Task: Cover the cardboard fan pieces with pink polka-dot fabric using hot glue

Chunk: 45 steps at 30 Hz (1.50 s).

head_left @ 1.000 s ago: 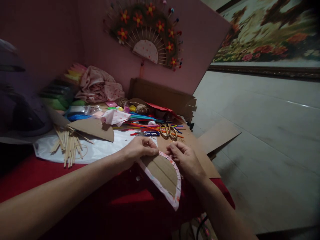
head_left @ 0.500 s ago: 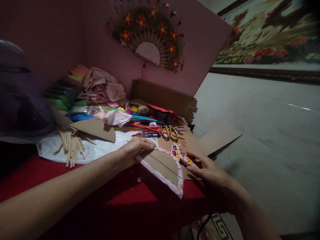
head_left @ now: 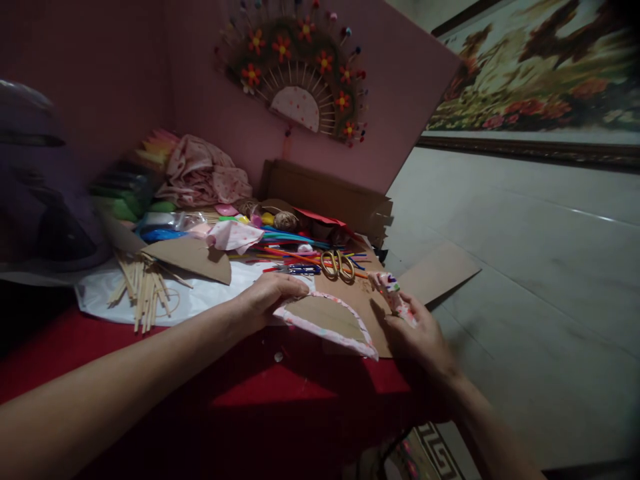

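Note:
My left hand is closed on the upper left corner of a half-round cardboard piece, its rim wrapped in pink patterned fabric. The piece is tilted above the table's front part. To its right, my right hand grips a flower-patterned glue gun by its handle, with the nozzle end apart from the cardboard. Gold-handled scissors lie just beyond both hands, beside small blue-handled snips.
Wooden sticks and a cut cardboard piece lie at the left on white sheeting. Behind are coloured pipe cleaners, twine balls and crumpled pink cloth. A decorated fan hangs on the pink board. Red cloth covers the table.
My right hand has lifted the glue gun up and right, away from the cardboard piece, and turned it. My left hand has tilted the piece flatter, its right tip rising.

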Each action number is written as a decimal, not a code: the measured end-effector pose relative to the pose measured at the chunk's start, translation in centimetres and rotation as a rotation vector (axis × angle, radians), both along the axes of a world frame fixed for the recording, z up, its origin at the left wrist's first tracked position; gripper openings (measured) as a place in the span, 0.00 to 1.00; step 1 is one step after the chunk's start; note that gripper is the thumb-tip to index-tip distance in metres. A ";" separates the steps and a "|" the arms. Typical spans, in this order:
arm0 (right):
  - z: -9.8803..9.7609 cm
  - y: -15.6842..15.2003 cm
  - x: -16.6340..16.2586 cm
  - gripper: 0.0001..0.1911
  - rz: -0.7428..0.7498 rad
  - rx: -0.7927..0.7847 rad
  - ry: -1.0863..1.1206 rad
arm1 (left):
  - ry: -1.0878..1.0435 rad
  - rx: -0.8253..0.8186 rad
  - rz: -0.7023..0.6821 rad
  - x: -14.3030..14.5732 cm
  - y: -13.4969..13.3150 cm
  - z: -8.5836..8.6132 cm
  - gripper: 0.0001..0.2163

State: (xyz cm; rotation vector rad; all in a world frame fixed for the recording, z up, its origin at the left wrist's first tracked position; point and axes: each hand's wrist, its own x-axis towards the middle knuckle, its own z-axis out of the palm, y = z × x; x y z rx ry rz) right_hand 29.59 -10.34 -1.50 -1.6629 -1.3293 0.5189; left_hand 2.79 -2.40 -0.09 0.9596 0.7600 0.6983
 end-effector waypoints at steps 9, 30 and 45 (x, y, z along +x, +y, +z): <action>4.3 -3.1 -5.1 0.19 0.412 -0.061 0.594 | 0.083 0.158 -0.009 0.3 -0.2 -0.9 0.05; 4.8 -3.2 -7.7 0.23 0.507 -0.431 0.322 | 0.163 0.239 0.024 0.3 -0.4 -0.8 0.07; 5.1 -2.3 -8.2 0.23 0.572 -0.506 0.233 | 0.175 0.206 0.020 0.6 -0.5 -0.4 0.07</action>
